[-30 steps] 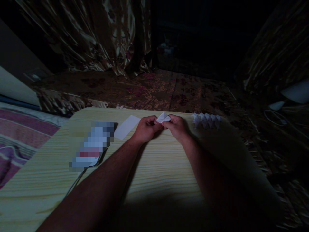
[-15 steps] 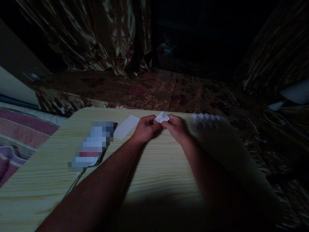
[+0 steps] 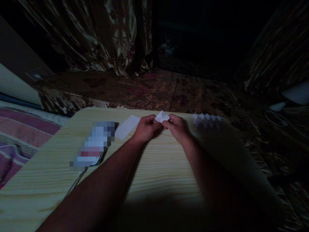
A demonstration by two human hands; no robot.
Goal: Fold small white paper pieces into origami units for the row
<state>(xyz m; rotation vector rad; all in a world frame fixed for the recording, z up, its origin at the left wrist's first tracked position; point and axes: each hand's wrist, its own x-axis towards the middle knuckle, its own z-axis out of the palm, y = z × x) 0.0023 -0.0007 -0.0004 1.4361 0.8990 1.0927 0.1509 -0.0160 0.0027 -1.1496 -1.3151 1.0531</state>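
A small piece of folded white paper (image 3: pixel 162 116) with crease lines and a pointed top is held up near the table's far edge. My left hand (image 3: pixel 146 128) pinches it from the left, fingers curled. From the other side my right hand (image 3: pixel 177 126) grips it, the thumb pressed on its lower front. The fingers hide its lower edge and back. Just left of my left hand lies a flat sheet of white paper (image 3: pixel 127 127). To the right of my right hand stand several small folded white paper pieces (image 3: pixel 207 121) in a close group.
A pixelated, phone-like device (image 3: pixel 94 145) with a cable (image 3: pixel 73 184) lies at the left of the wooden table (image 3: pixel 161 167). Beyond the far edge is a patterned cloth surface (image 3: pixel 145 90) below curtains (image 3: pixel 127 35). A white lamp-like object (image 3: pixel 298 92) is at right.
The folded paper is tilted slightly, its front creases showing a little more. Both hands keep their grip in nearly the same place. The whole view has shifted slightly.
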